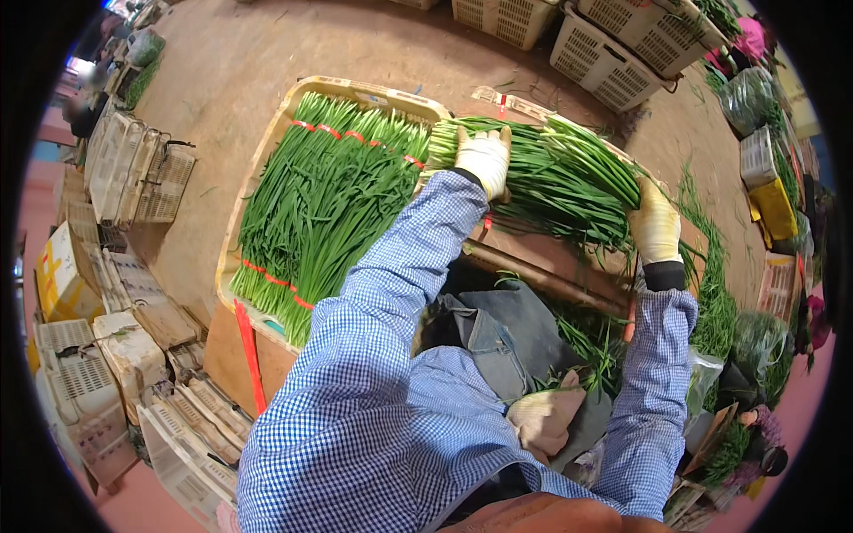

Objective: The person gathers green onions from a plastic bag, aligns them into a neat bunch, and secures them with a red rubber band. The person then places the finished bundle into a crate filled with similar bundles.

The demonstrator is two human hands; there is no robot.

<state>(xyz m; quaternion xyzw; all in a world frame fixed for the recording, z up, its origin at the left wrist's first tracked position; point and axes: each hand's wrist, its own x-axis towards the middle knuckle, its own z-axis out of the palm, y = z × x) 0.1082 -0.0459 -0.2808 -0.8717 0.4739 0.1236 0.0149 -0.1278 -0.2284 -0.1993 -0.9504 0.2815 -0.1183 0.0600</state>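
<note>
Both my hands wear pale, stained gloves. My left hand (484, 160) grips a thick layer of garlic chives (533, 156) near its pale stem ends; the fingertips are partly hidden among the stems. At the other end of the heap, my right hand (654, 220) is closed on a loose bunch of chives (593, 156), whose pale ends point up and left. Left of my hands stands a yellowish plastic crate (226, 266) filled with chive bundles (326, 193). Red bands (330, 131) tie these bundles, in rows near the far and near ends.
The chives under my hands lie on a brown board (520, 230). Red tape strips (248, 353) hang left. Loose chives (710, 280) cover the floor at right. Stacked crates stand far ahead (603, 60) and left (80, 386). Other people (763, 440) sit along the right side.
</note>
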